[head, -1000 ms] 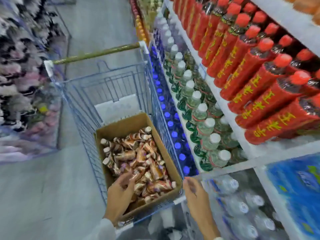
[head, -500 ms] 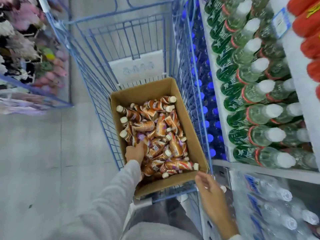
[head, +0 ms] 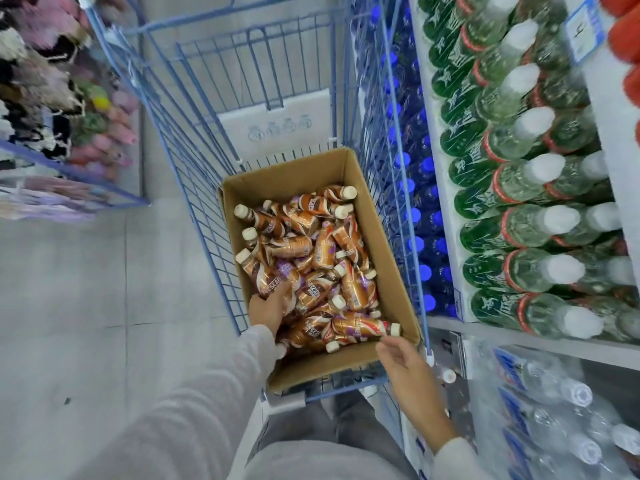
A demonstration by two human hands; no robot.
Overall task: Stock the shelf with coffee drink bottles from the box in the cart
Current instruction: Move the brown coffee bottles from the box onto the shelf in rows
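Coffee bottles point(head: 311, 261) lie jumbled in cardboard box point(head: 384, 244) inside blue wire cart point(head: 194, 188). Left hand point(head: 268, 306) fingers curled on one bottle, near-left. Right hand point(head: 403, 358) fingers loosely spread, touching near-right bottle. Green bottles point(head: 512, 188) on shelf point(head: 540, 337) right.

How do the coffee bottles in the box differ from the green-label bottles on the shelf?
The coffee bottles lie jumbled at all angles in the cardboard box; the green-label bottles stand in neat rows on the shelf. The coffee bottles wear brown and orange wraps that hide the contents; the green-label bottles are clear above the label. The coffee bottles have cream caps, the green-label ones white. Both kinds are capped.
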